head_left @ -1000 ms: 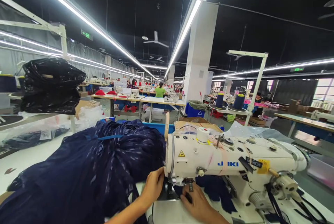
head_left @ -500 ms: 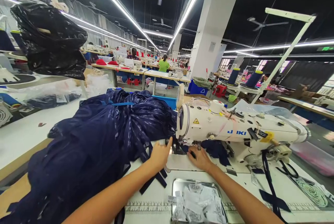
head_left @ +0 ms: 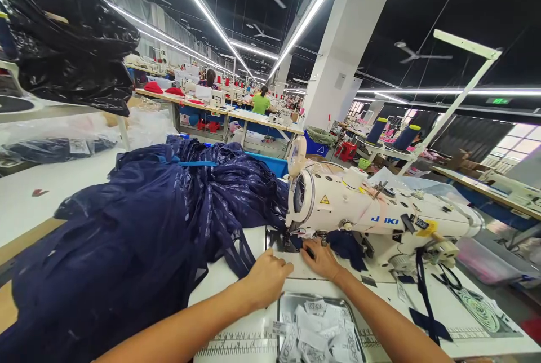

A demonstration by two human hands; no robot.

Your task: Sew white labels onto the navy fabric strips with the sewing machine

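My left hand [head_left: 267, 277] is curled closed over the front of the white machine bed, short of the needle area; its fingertips are turned away, so anything in them is hidden. At the needle plate, my right hand [head_left: 322, 261] has its bent fingers on a small piece of navy fabric [head_left: 297, 241], just right of the presser foot [head_left: 287, 239]. Above both hands stands the white sewing machine [head_left: 355, 197]. A big heap of sheer navy fabric [head_left: 139, 239] with gathered strips spreads over the table to the left of my hands.
A metal tray [head_left: 280, 302] full of white labels [head_left: 315, 329] sits at the front edge, over a printed ruler [head_left: 236, 346]. Black-handled scissors [head_left: 450, 278] lie at right. A black plastic bag [head_left: 67, 36] hangs at upper left. People work at machines farther back.
My left hand has drawn back toward me from beside the needle, and its extended index finger has curled in. The right hand stays by the presser foot. The view has shifted slightly.
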